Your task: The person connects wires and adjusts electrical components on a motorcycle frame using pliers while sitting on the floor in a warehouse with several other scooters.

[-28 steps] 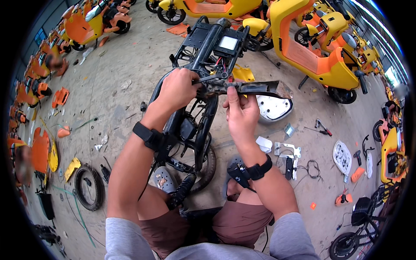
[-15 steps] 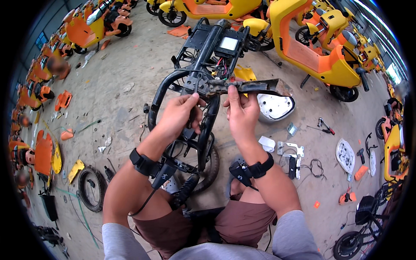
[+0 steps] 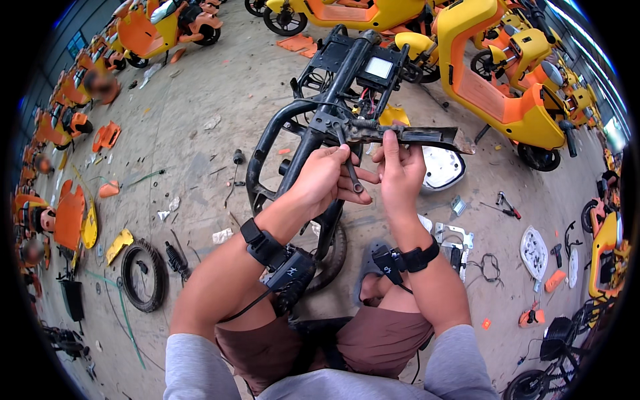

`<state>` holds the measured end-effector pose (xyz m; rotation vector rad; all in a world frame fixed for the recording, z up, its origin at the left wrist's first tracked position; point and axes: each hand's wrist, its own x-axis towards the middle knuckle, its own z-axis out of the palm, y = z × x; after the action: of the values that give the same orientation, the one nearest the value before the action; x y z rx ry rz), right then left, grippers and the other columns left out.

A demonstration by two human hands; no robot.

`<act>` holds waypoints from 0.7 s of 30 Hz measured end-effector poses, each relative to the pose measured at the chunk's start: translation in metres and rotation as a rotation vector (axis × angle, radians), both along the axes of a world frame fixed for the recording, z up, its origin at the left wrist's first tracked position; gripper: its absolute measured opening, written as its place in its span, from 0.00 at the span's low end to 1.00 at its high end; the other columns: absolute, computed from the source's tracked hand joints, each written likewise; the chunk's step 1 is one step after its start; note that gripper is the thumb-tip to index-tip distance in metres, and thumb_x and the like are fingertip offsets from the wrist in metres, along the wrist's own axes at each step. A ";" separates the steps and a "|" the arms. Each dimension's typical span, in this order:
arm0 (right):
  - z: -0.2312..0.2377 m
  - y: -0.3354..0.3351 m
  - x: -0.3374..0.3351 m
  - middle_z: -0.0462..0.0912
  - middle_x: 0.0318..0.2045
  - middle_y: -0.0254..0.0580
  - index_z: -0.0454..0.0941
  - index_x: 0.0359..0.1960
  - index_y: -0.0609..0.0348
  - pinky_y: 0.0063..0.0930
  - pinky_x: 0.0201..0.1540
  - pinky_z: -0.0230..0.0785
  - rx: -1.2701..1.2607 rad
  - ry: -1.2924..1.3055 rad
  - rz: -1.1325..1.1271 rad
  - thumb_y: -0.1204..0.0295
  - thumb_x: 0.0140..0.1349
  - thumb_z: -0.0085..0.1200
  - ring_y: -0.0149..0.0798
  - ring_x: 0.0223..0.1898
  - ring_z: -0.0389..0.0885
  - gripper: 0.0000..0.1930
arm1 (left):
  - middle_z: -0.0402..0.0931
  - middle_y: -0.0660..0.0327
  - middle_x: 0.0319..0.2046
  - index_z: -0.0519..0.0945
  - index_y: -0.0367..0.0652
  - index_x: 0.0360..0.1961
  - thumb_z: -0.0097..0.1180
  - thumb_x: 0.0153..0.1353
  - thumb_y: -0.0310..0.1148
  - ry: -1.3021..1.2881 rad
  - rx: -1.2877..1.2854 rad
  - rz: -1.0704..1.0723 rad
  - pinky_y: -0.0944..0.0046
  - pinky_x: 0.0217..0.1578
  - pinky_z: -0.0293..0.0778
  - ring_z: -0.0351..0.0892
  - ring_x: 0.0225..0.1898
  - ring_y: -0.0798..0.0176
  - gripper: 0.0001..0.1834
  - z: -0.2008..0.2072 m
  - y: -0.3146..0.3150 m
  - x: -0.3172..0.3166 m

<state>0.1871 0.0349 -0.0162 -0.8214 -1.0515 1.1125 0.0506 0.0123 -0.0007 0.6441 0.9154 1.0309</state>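
A bare black scooter frame [image 3: 308, 148] lies in front of me, with a wheel partly showing beneath it. My left hand [image 3: 317, 176] is closed on a dark wrench [image 3: 352, 171]. The wrench's upper end meets the frame's bracket by a bolt; its lower ring end sticks out by my fingers. My right hand [image 3: 402, 172] grips a worn black kickstand [image 3: 435, 136], thumb on top, fingers beneath. Beside my right thumb, a coil spring [image 3: 365, 124] runs along the kickstand's inner end. The fit of the wrench on the bolt is too small to make out.
Yellow and orange scooters [image 3: 497, 80] stand beyond the frame and down both sides. Pliers [image 3: 509, 205], a hammer [image 3: 557, 254] and a white cover [image 3: 534, 252] lie on the floor at right. A loose tyre [image 3: 144, 275] and a shock absorber [image 3: 176, 259] lie at left.
The view has shifted, so the frame and both hands appear farther right. The wrench now shows clearly, slanting down across my left fingers. My right hand keeps its grip on the kickstand.
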 end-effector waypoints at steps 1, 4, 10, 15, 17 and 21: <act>0.001 0.000 0.000 0.75 0.20 0.28 0.70 0.53 0.59 0.12 0.19 0.54 -0.005 0.001 -0.002 0.66 0.67 0.54 0.16 0.17 0.64 0.17 | 0.78 0.35 0.37 0.65 0.37 0.37 0.29 0.73 0.39 0.007 0.005 0.007 0.53 0.29 0.84 0.82 0.23 0.49 0.17 0.000 -0.002 0.001; -0.002 0.002 0.001 0.75 0.20 0.29 0.70 0.53 0.59 0.12 0.19 0.54 0.019 -0.005 -0.001 0.66 0.66 0.54 0.16 0.17 0.64 0.17 | 0.78 0.35 0.37 0.65 0.37 0.37 0.29 0.73 0.39 -0.007 -0.012 -0.006 0.52 0.29 0.84 0.82 0.23 0.49 0.16 0.001 -0.003 -0.002; 0.001 0.000 -0.001 0.75 0.19 0.30 0.70 0.52 0.59 0.12 0.16 0.53 0.005 0.010 0.006 0.65 0.66 0.54 0.17 0.15 0.65 0.17 | 0.79 0.39 0.34 0.64 0.38 0.39 0.32 0.73 0.39 0.049 -0.059 -0.070 0.51 0.28 0.84 0.80 0.20 0.53 0.15 -0.002 -0.002 -0.013; 0.001 -0.001 0.000 0.75 0.19 0.30 0.70 0.52 0.59 0.12 0.16 0.53 0.000 0.014 0.005 0.65 0.66 0.54 0.17 0.15 0.65 0.17 | 0.78 0.51 0.23 0.68 0.39 0.36 0.37 0.72 0.42 0.439 0.024 -0.211 0.62 0.19 0.79 0.73 0.13 0.64 0.16 0.004 0.002 -0.038; -0.002 0.001 0.002 0.75 0.19 0.30 0.70 0.52 0.59 0.12 0.16 0.53 0.006 0.011 -0.006 0.65 0.66 0.54 0.18 0.15 0.65 0.17 | 0.76 0.56 0.17 0.71 0.38 0.32 0.40 0.71 0.43 0.605 0.054 -0.204 0.70 0.14 0.71 0.67 0.09 0.69 0.18 0.005 0.007 -0.038; -0.002 0.002 0.003 0.76 0.20 0.30 0.70 0.52 0.59 0.12 0.16 0.54 0.016 -0.008 0.027 0.65 0.66 0.55 0.18 0.17 0.68 0.17 | 0.74 0.61 0.18 0.78 0.34 0.28 0.50 0.66 0.43 1.182 0.374 0.011 0.62 0.24 0.68 0.72 0.20 0.67 0.20 -0.007 0.016 -0.080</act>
<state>0.1904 0.0367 -0.0179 -0.8014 -1.0802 1.1232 -0.0296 0.0286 -0.0073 1.6435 1.7426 0.7808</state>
